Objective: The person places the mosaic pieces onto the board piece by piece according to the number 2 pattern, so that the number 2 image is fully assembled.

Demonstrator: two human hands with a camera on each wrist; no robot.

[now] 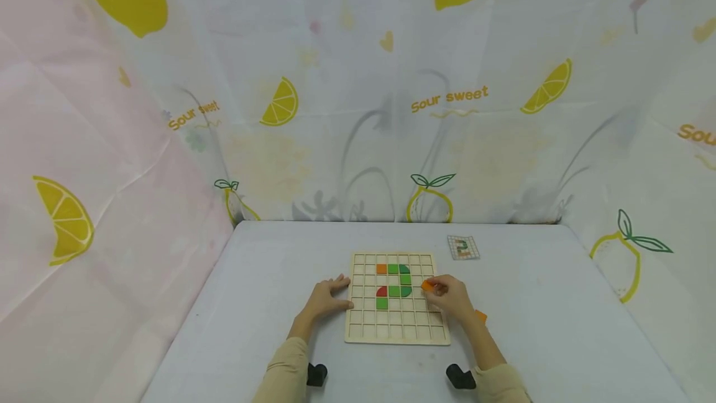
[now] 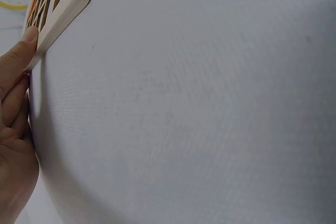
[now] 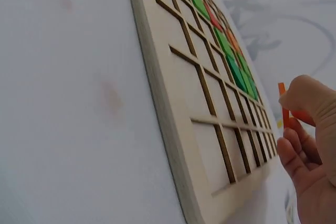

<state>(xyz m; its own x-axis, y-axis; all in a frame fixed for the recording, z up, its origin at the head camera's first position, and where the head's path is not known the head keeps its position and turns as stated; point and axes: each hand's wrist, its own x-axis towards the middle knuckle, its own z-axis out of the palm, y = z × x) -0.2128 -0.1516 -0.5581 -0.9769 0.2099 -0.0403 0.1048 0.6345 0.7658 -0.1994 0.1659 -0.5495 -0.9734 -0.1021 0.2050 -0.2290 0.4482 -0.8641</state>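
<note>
A wooden grid board (image 1: pixel 414 332) lies on the table, holding several green tiles (image 1: pixel 382 303), a red curved tile (image 1: pixel 383 291) and an orange square tile (image 1: pixel 381 268) in its cells. My right hand (image 1: pixel 452 298) pinches another orange tile (image 1: pixel 427 285) between thumb and fingers, above the board's right side. That orange tile (image 3: pixel 284 103) appears edge-on in the right wrist view. At the board's left edge rests my left hand (image 1: pixel 323 298), fingers extended and apart. Its thumb (image 2: pixel 30 36) touches the rim in the left wrist view.
A small card (image 1: pixel 463 247) printed with a grid and a coloured figure lies behind the board on the right. One more orange piece (image 1: pixel 480 316) shows beside the right wrist, partly covered. A lemon-patterned cloth (image 1: pixel 347 142) hangs behind the white table (image 1: pixel 268 247).
</note>
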